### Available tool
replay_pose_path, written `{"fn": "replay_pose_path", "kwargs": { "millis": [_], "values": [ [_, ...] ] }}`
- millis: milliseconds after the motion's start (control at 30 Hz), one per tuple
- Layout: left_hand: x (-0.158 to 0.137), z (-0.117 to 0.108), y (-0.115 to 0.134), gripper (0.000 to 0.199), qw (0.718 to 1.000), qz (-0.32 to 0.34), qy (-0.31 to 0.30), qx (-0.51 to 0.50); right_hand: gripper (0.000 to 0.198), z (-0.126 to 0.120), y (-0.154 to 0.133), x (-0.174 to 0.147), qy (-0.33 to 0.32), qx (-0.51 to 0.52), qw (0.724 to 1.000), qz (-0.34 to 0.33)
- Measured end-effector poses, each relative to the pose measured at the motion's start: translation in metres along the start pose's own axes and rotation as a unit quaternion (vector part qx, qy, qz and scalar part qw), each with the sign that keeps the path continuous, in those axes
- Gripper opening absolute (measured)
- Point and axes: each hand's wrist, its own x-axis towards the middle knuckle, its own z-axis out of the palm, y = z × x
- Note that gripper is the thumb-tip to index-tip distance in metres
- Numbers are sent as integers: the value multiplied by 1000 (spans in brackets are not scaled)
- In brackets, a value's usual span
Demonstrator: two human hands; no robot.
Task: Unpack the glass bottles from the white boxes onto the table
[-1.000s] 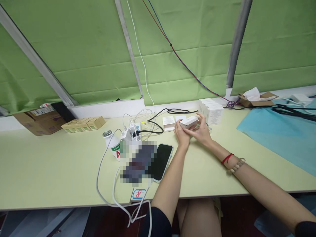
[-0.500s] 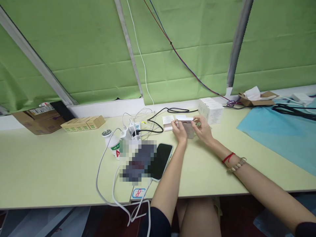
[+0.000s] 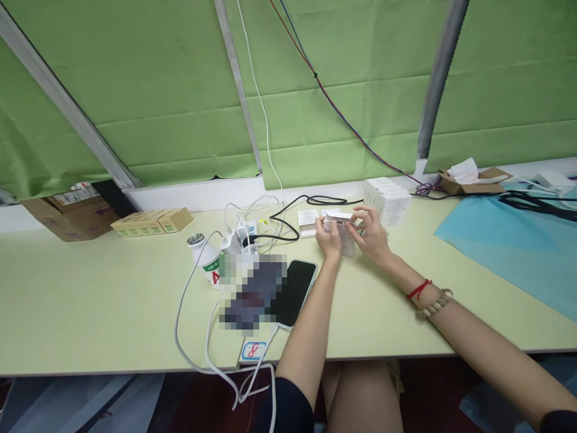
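Between my hands is a small white carton (image 3: 348, 246) with its top flap raised. My left hand (image 3: 329, 239) grips the carton's left side, thumb near the upper edge. My right hand (image 3: 369, 234) has its fingers bent against the carton's upper right edge, pinching at the flap. What lies inside the carton is hidden. Just behind and left stands another small white box (image 3: 308, 222), partly open at the front. A group of white printed boxes (image 3: 391, 203) stands behind my right hand.
Left of my arms lie a black-screened phone (image 3: 295, 291), a pixelated dark object (image 3: 255, 297), a white bottle (image 3: 205, 261) and a charger with tangled cables (image 3: 231, 242). Tan boxes (image 3: 153, 221) and a brown carton (image 3: 72, 216) sit further left. Blue sheeting (image 3: 509, 240) covers the right side.
My right hand's fingers have shifted over the carton's top right edge and curled more. The carton has tilted slightly, and its flap sits differently. My left hand keeps its hold.
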Motion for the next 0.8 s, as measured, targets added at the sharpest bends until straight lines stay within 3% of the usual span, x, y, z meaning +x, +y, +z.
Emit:
{"fn": "replay_pose_path", "kwargs": {
  "millis": [100,233,467,800],
  "values": [
    [0,1,1,7,1000,-8,2,3,26,-1,-1,1,-7,-21,1000,-15],
    [1,2,-2,21,1000,-8,7,-3,28,-1,-1,1,-21,-43,998,-32],
    [2,2,-5,29,1000,6,15,-16,26,-2,-1,0,-31,-58,998,-20],
    [0,2,-1,31,999,1,31,-19,25,-7,6,5,54,-56,996,-36]
  ]
}}
